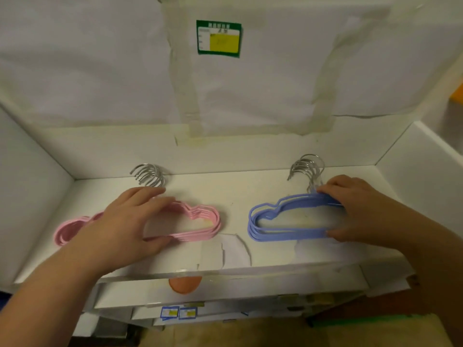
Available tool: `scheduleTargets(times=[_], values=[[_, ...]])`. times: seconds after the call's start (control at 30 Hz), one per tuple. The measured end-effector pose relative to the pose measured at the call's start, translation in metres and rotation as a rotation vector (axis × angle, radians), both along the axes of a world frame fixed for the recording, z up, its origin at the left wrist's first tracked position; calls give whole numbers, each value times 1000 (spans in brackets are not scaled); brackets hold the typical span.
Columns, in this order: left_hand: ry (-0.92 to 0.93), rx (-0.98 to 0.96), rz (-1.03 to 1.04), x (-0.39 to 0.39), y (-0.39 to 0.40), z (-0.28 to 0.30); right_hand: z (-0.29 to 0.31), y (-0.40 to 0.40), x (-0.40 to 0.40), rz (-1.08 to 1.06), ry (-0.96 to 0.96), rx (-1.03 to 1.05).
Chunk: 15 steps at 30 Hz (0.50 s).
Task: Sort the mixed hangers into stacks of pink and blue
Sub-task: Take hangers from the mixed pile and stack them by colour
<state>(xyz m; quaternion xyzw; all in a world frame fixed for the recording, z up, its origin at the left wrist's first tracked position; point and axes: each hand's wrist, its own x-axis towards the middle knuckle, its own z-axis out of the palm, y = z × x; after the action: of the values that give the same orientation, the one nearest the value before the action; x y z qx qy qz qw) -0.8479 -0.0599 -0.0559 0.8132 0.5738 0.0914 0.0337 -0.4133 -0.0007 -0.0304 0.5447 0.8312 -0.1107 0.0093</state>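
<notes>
A stack of pink hangers (200,222) lies flat on the left half of the white shelf (233,191), its metal hooks (149,174) pointing to the back wall. My left hand (125,226) grips this stack across its middle, thumb at the near bar and fingers on the far edge. A stack of blue hangers (275,222) lies on the right half, with its metal hooks (307,167) also at the back. My right hand (355,209) clasps the blue stack's right part, so that end is hidden. The two stacks lie apart.
A large white fabric bag with a green and yellow label (218,38) hangs behind the shelf. White side walls (421,171) close the shelf in left and right. Torn tape (228,251) lies at the front edge. Below are white boxes (225,291) with small labels.
</notes>
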Motion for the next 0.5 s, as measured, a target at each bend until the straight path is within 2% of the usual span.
scheduleTargets(times=[0.17,0.5], values=[[-142,1,2,50,-1,-3,-2,1,16,34,21,-4],[-109,-14,100,137,-18,-2,-10,8,28,196,21,82]])
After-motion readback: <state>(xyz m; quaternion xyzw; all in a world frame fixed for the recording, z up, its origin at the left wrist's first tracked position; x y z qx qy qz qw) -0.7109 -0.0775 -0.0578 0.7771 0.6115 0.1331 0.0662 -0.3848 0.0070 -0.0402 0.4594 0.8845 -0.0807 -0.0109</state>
